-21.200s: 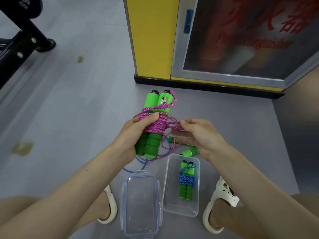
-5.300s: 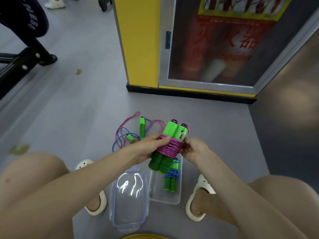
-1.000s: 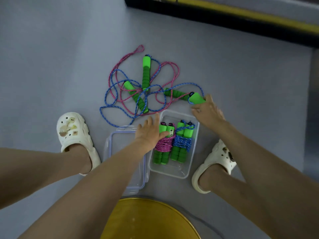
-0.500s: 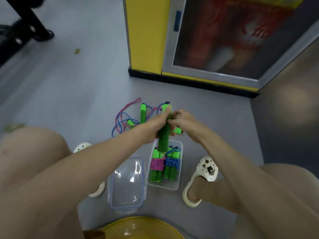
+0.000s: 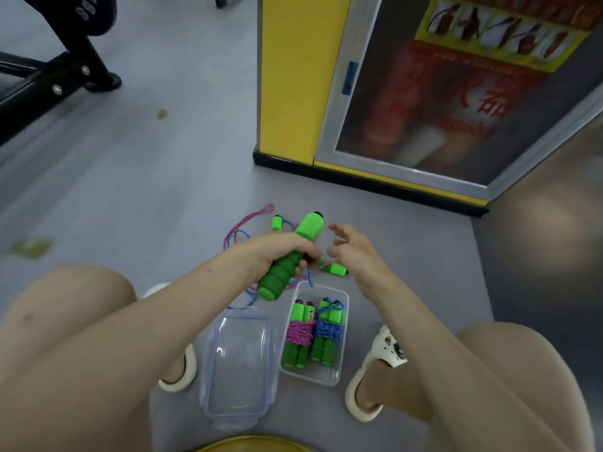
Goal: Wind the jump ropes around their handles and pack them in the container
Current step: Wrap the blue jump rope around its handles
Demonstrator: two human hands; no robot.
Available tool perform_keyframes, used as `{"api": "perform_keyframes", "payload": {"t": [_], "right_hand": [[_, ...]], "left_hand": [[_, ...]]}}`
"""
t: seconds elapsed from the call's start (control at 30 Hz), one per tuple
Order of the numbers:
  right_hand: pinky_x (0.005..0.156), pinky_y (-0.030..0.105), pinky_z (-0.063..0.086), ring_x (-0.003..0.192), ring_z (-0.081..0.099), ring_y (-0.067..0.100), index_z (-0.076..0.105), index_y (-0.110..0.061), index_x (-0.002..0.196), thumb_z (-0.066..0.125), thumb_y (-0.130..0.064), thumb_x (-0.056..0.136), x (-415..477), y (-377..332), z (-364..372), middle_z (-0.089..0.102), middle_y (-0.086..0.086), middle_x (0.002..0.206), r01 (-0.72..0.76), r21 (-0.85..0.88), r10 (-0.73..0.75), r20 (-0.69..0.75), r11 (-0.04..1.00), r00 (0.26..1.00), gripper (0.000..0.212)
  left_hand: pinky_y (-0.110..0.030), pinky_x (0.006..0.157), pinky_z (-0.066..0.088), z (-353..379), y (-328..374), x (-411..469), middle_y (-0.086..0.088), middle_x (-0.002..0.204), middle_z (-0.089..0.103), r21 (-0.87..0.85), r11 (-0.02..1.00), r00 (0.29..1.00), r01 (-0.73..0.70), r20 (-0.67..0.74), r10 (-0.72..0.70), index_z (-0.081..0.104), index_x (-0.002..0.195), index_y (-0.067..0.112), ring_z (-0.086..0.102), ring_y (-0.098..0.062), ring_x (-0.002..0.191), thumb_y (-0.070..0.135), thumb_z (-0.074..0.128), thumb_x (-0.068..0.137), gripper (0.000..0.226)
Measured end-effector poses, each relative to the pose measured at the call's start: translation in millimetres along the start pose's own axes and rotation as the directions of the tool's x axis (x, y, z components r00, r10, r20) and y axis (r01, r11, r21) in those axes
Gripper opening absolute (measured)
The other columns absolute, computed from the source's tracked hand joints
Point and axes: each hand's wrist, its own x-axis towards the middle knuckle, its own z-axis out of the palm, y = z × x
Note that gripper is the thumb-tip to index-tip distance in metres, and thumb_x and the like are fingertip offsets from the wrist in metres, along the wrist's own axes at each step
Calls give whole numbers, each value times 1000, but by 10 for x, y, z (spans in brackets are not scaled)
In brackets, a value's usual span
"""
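Nearest, we find one clear lid [image 5: 239, 363] lying flat on the grey floor [image 5: 137, 197]. Just to its right sits one clear container [image 5: 310, 377]. Inside it lie two wound jump ropes side by side, touching: one pink-wound bundle [image 5: 300, 332] and one blue-wound bundle [image 5: 327, 331]. Each is a pair of bright green foam handles with black caps, with cord coiled tight round the middle. Two white sandals flank them, the left sandal [image 5: 187, 370] and the right sandal [image 5: 385, 350]. Farther up, our left hand [image 5: 280, 252] grips one held handle [image 5: 279, 278] of ribbed green foam, tilted with its black-capped end up and away. Our right hand [image 5: 352, 252] hovers just beside it, fingers spread and relaxed, grasping nothing. Beyond, two more green handles lie on the floor, a near handle [image 5: 336, 269] and a far handle [image 5: 277, 222], among loose rope [image 5: 239, 228] in pink and blue.
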Motion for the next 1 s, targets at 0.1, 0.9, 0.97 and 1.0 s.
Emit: {"api": "perform_keyframes", "payload": {"t": [0.1,0.9,0.97,1.0], "right_hand": [[70,22,50,103,57,23,52,-7,127,44,14,83,198,-71,111,56,14,120,-15,36,12,91,999,996,49],[52,13,45,54,55,-3,56,-2,97,50,6,92,526,-286,155,58,2,70,283,170,-291,20,944,957,12],[53,6,40,53,52,-11,59,3,100,51,11,90,565,-301,153,57,-2,73,363,122,-358,-57,924,932,15],[54,5,40,54,52,-12,60,2,99,51,11,89,570,-307,153,58,-3,74,376,109,-371,-63,920,927,16]], "left_hand": [[-14,38,41,3,163,44,-3,51,61,-92,995,995,-34,85,42,58,71,6,47,-6,35,7,54,89,18],[-13,55,46,-281,66,-55,-1,76,65,-125,990,938,-72,330,110,73,89,10,53,-5,54,0,73,65,26],[-13,57,48,-213,78,-42,-3,81,66,-52,999,942,-8,334,25,74,86,8,55,-5,59,2,76,65,22],[-13,57,48,-169,79,-36,-4,82,67,-49,999,943,11,334,6,73,86,6,55,-5,59,3,73,68,18]]}}
